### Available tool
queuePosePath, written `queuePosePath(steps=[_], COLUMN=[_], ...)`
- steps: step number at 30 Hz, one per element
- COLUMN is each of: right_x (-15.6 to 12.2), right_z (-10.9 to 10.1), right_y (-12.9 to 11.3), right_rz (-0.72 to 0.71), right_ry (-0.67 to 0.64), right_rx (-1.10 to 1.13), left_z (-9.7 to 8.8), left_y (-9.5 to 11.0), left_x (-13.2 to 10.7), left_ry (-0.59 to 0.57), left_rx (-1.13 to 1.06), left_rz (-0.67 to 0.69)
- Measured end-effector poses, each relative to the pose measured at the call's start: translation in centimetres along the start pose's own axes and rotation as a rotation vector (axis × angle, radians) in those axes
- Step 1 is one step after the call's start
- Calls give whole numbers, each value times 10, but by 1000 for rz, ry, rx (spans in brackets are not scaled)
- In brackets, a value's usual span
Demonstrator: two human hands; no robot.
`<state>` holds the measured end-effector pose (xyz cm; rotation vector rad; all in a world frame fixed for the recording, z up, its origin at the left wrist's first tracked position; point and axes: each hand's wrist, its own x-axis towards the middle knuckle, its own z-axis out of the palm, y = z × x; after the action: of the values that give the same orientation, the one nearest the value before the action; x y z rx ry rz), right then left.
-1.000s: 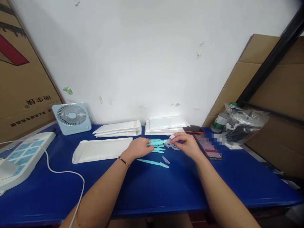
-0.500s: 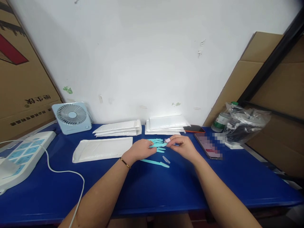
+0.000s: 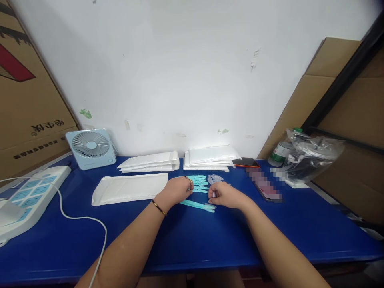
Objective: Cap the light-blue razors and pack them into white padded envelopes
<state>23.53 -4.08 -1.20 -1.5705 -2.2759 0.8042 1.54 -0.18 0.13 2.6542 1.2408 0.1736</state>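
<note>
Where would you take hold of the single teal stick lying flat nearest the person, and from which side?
Pinch the teal stick across its slim middle, coming straight down from above. It lies flat on the blue table, long and narrow, with one end beside the right hand and its middle clear.

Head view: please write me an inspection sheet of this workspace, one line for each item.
Surface: blue table, flat.
Job's things: teal sticks in a pile, one lone stick nearer, clear caps.
Clutter: white envelopes, fan, phone, plastic bag.
Grippers: left hand curled at the pile; right hand curled at the lone stick's end; grip unclear.
Cables: white cable loops beside power strip.
Surroundings: white wall, cardboard boxes.
</note>
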Motion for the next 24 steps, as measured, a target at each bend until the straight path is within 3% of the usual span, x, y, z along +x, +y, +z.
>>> queuePosePath(steps=[3, 8, 16, 20, 24], right_x=[-1, -5, -9, -9, -7], right_z=[-3, -7, 0, -7, -16], right_y=[0, -1, -8, -6, -3], right_rz=[-13, -21, -46, -75, -83], right_ry=[-4, -72, -131, 52, 302], right_rx=[25, 62, 10, 121, 448], left_z=[7, 8, 10, 6, -1], left_y=[-3, -3, -5, -11, -16], left_x=[7, 9, 7, 7, 6], left_ry=[39, -1, -13, -17, 36], left_rx=[45, 45, 17, -47, -186], left_rz=[-4, -40, -54, -48, -32])
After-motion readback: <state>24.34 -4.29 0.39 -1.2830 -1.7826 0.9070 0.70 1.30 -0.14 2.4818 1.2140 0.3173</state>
